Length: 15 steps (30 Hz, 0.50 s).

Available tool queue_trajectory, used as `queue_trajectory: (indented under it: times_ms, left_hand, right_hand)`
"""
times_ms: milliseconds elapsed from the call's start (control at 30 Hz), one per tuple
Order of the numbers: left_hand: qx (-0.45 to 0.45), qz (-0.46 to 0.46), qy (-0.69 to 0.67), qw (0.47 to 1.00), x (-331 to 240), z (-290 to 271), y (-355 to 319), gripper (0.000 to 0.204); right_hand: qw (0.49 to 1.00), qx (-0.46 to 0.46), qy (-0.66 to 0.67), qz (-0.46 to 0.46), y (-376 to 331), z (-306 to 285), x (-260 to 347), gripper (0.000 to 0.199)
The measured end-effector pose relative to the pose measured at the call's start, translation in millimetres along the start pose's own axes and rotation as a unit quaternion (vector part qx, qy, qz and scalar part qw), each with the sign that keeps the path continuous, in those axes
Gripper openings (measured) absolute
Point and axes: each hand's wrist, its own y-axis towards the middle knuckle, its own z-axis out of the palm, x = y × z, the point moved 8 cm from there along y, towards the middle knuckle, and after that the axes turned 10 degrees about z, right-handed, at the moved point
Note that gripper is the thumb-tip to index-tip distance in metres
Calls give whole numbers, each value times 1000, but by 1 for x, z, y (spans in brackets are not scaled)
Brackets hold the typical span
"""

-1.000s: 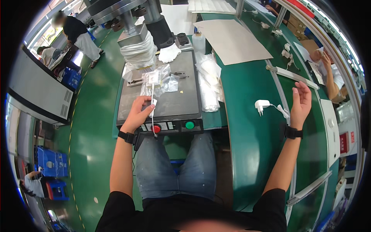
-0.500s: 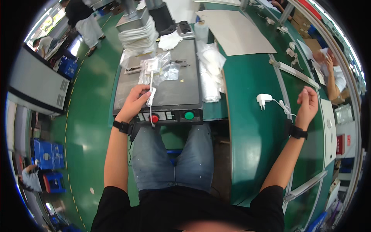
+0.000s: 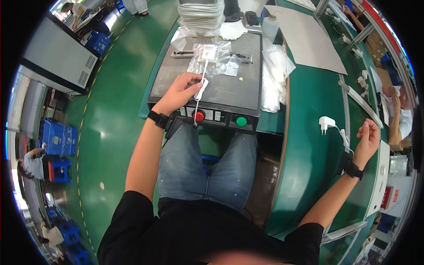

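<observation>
- Cable (image 3: pixel 199 90), white and coiled, sits pinched in the left hand (image 3: pixel 180 90) grip over the grey machine plate (image 3: pixel 229 90), near its front edge above the red button (image 3: pixel 198 116).
- Right hand (image 3: pixel 367 140) is curled shut on a thin white cord (image 3: pixel 343 137) at the green desk (image 3: pixel 309 106) right edge; the cord's white plug adapter (image 3: pixel 326 123) lies just beside it.
- Clear bags (image 3: pixel 216 62) lie at the plate's back edge.

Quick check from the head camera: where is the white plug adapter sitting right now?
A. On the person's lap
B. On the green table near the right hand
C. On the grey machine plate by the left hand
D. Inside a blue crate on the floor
B: the white plug adapter lies on the green table, its cable running toward the right hand, away from the left hand.
</observation>
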Motion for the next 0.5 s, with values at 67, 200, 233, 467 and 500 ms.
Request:
queue_trajectory:
  times_ms: [67,200,233,467,500]
  left_hand:
    - [-2,16,15,1000,-3,-2,-1,31]
    - [-19,-4,35,999,-10,-1,-3,35]
    - [-25,-5,35,999,-11,-4,-4,35]
    - [-20,5,42,999,-8,-3,-3,35]
    - [-20,7,38,999,-8,-3,-4,35]
  right_hand:
    - [1000,17,-5,6,0,7,-1,15]
    - [999,34,-13,5,-1,11,0,14]
    - [999,36,-17,5,-1,11,-1,14]
    - [977,-35,-177,-113,-9,21,32,39]
    - [952,-76,-243,-170,-15,27,50,47]
